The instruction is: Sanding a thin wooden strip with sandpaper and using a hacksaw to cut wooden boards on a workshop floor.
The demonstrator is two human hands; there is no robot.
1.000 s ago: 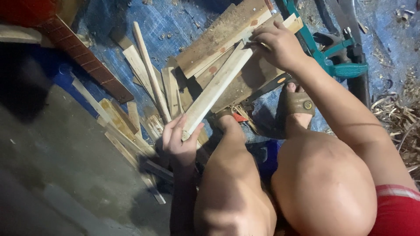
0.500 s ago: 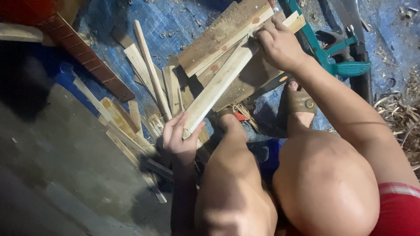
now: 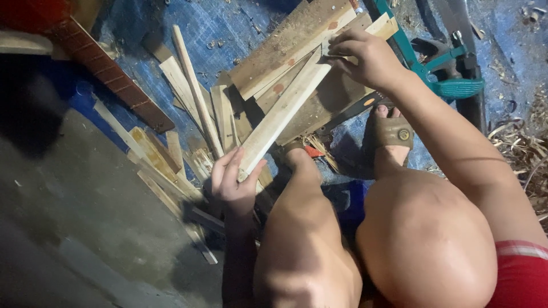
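Wood strip [image 3: 282, 108], the pale flat one, is what both hands are on. It runs diagonally across the pile, near end low by the knees, far end up on the wide boards.

Biggest thing down there is the blue tarp [image 3: 228, 28], covered in sawdust and chips, with bare grey concrete floor [image 3: 74, 228] taking over on the left side. That concrete is the only open room; everything else is crowded.

Next, the wide sawdusty boards [image 3: 297, 40] stacked at an angle at the top, their long edges running roughly parallel to the strip. The strip's far end lies across them.

Left of that is a loose heap of offcuts [image 3: 177, 154], thin slats fanned out every which way, edges overlapping, plus one round stick [image 3: 194, 91] lying over them. A reddish-brown slat [image 3: 114, 80] sits off on its own at the upper left.

A teal-handled saw [image 3: 439, 74] lies at the top right, just beside the right wrist.

Right foot is in a brown sandal [image 3: 391, 134], planted on the tarp right below the boards, so there's little free space between foot, knees and pile.

Left hand [image 3: 234, 179] has its fingers curled around the near end of the strip, thumb on the opposite edge. Right hand [image 3: 368, 57] pinches the far end, fingers closed over the top edge.
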